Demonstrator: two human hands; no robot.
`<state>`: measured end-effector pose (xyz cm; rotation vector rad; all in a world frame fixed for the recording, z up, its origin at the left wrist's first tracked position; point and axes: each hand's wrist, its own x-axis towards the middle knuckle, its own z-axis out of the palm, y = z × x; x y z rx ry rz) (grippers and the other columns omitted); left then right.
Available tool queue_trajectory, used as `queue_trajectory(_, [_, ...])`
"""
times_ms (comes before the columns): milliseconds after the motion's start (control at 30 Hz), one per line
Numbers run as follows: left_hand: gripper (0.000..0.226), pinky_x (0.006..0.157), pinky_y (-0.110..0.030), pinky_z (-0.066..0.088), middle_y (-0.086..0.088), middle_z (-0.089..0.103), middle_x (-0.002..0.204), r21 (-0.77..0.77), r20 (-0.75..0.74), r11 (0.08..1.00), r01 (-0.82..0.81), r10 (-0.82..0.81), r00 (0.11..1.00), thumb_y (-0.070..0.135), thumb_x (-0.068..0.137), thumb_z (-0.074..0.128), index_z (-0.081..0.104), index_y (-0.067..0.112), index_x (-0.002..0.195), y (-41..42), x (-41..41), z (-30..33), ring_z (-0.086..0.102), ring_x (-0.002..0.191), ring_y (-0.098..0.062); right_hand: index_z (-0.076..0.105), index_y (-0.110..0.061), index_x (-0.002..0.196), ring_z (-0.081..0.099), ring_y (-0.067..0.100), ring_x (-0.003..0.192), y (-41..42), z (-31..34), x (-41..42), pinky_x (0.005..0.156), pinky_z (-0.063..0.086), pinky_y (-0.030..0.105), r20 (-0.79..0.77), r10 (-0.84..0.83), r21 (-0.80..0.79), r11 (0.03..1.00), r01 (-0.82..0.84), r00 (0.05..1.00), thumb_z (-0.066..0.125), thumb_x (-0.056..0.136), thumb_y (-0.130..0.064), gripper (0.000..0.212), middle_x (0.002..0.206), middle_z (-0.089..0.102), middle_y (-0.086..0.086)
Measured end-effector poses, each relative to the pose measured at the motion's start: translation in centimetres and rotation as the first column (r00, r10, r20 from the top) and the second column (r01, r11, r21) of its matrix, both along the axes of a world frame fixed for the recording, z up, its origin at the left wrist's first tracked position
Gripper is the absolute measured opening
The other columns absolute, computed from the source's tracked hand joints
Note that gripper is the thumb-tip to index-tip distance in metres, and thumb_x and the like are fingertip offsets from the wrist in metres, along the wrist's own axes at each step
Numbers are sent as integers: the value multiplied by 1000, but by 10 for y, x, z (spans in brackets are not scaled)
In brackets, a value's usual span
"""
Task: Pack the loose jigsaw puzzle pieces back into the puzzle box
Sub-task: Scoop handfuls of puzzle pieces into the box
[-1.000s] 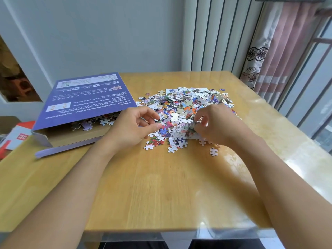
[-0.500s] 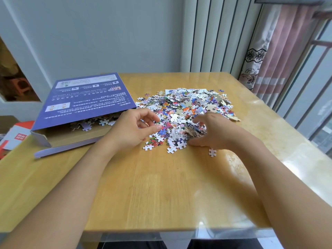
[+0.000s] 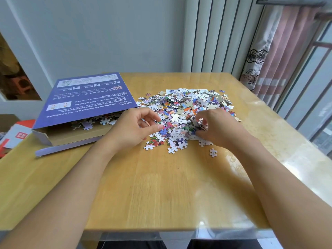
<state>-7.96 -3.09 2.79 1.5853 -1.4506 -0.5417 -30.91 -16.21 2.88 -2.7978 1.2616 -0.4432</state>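
Daylight coming in from window at right, glaring off table near right edge. Soft shadows lying under forearms. Wide-angle lens bending wall lines at edges; slight blur softening curtain.

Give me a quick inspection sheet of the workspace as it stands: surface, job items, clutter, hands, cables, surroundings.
Surface: wooden table under a clear glossy cover, glare on its right side.
Job's things: large heap of loose puzzle pieces at centre; one stray piece apart at the near right; purple puzzle box on the left, its near end open, some pieces inside.
Clutter: red and white carton off the table's left edge.
Hands: left hand at the heap's near left edge, fingers curled, thumb on pieces; right hand grips a clump of pieces.
Cables: nothing seen.
Surroundings: grey wall, vertical blinds, pink curtain, window at the right.
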Motion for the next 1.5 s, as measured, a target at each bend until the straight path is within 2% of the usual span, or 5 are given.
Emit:
queue_trajectory(533, [14, 56, -22, 49, 1, 70, 77, -89, 3, 975, -202, 203, 979, 31, 82, 81, 72, 20, 86, 4, 16, 8, 60, 55, -7, 77, -9, 101, 69, 15, 63, 4, 11, 9, 56, 55, 28, 668, -193, 342, 937, -66, 718, 88, 75, -16, 28, 79, 74, 3])
queue_trajectory(700, [15, 67, -31, 52, 7, 68, 71, -148, 346, 747, -648, 653, 674, 36, 80, 75, 67, 25, 74, 19, 52, 11, 65, 78, -20, 70, 1, 110, 65, 18, 54, 27, 30, 38, 49, 50, 23, 746, -441, 651, 640, -408, 498, 83, 77, -6, 36, 80, 71, 13])
queue_trajectory(900, [27, 84, -33, 49, 5, 73, 85, -107, 299, 649, -753, 743, 598, 18, 83, 68, 73, 27, 108, 42, 85, 13, 64, 101, -23, 67, 2, 99, 63, 11, 53, 50, 51, 122, 45, 50, 19, 592, -497, 798, 251, -548, 634, 74, 84, -6, 19, 77, 66, 9])
queue_trajectory(1033, [14, 74, -31, 53, 8, 68, 72, -97, 277, 655, -750, 741, 611, 13, 72, 72, 67, 26, 71, 46, 89, 13, 66, 84, -21, 66, -4, 98, 64, 14, 65, 71, 42, 173, 48, 55, 21, 490, -515, 847, 91, -524, 703, 71, 89, -7, 11, 78, 65, 6])
queue_trajectory(1500, [87, 93, -39, 53, 6, 68, 115, 220, 315, 733, -643, 570, 759, 34, 54, 95, 58, 40, 133, 57, 97, 0, 62, 110, -22, 58, -4, 79, 63, 11, 47, 87, 32, 217, 46, 55, 21, 335, -502, 941, 136, -310, 797, 70, 91, -3, 17, 63, 64, 5])
